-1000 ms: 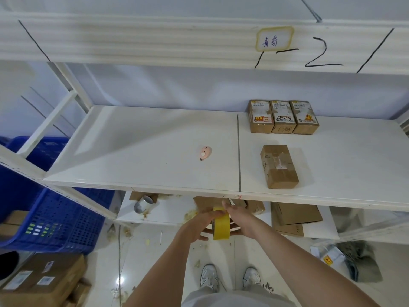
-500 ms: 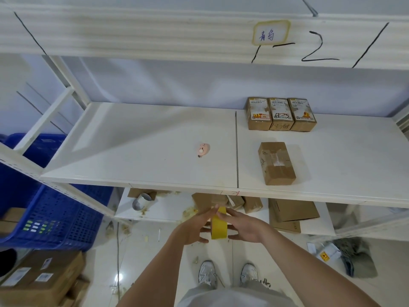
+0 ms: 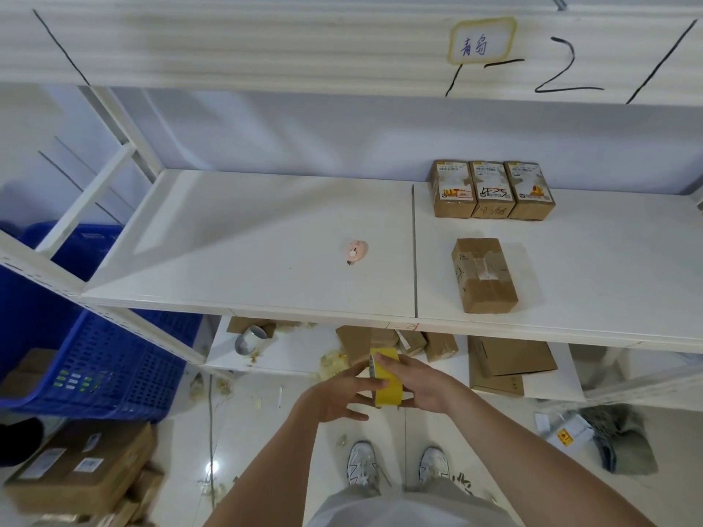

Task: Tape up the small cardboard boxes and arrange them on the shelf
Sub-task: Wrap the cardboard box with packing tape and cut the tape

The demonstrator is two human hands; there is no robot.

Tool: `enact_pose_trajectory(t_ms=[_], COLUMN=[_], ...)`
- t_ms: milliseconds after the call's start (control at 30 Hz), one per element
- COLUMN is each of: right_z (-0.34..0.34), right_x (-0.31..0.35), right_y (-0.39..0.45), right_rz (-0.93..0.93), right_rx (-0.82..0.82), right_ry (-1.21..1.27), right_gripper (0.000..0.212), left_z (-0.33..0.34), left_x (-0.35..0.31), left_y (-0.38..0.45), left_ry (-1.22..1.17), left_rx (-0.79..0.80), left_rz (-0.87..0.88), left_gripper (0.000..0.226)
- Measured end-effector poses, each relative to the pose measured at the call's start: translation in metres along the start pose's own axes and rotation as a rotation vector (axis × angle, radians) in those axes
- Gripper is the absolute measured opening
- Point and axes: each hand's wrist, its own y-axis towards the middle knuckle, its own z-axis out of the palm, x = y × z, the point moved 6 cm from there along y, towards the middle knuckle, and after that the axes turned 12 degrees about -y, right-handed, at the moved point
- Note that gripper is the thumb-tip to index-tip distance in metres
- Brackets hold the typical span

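Both hands grip the yellow roll of tape (image 3: 387, 378) below the white shelf's (image 3: 266, 237) front edge: left hand (image 3: 338, 393), right hand (image 3: 422, 382). Plain brown cardboard box (image 3: 484, 275) lies on shelf, near three labelled boxes (image 3: 491, 190) at back.

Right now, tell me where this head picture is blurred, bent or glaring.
Head view: brown cardboard boxes on the floor at lower left are smeared; the white upper shelf edge bows from wide-angle distortion; a bright glare spot sits on the floor tiles; the yellow tape roll stays sharp.
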Motion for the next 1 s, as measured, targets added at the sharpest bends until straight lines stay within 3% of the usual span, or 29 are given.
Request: enact_pose_trajectory(t_ms=[167, 400, 500, 667, 1000], right_z=[0.005, 0.014, 0.014, 0.020, 0.004], right_x=[-0.004, -0.012, -0.003, -0.005, -0.025], right_y=[0.002, 0.007, 0.005, 0.001, 0.007], right_rz=[0.090, 0.181, 0.152, 0.102, 0.103], right_rx=[-0.011, -0.017, 0.040, 0.136, 0.080], right_ry=[-0.123, -0.139, -0.112, -0.061, 0.058], right_gripper=[0.088, 0.099, 0.092, 0.071, 0.064], left_z=[-0.004, -0.008, -0.005, -0.005, -0.006], left_x=[0.004, 0.003, -0.011, -0.016, -0.002], left_y=[-0.002, -0.005, -0.006, 0.000, 0.008], left_ry=[0.066, 0.159, 0.230, 0.152, 0.044], left_rx=[0.050, 0.035, 0.001, -0.036, -0.068], left_rz=[-0.095, -0.190, -0.147, -0.012, -0.011], left_gripper=[0.068, 0.079, 0.082, 0.070, 0.067])
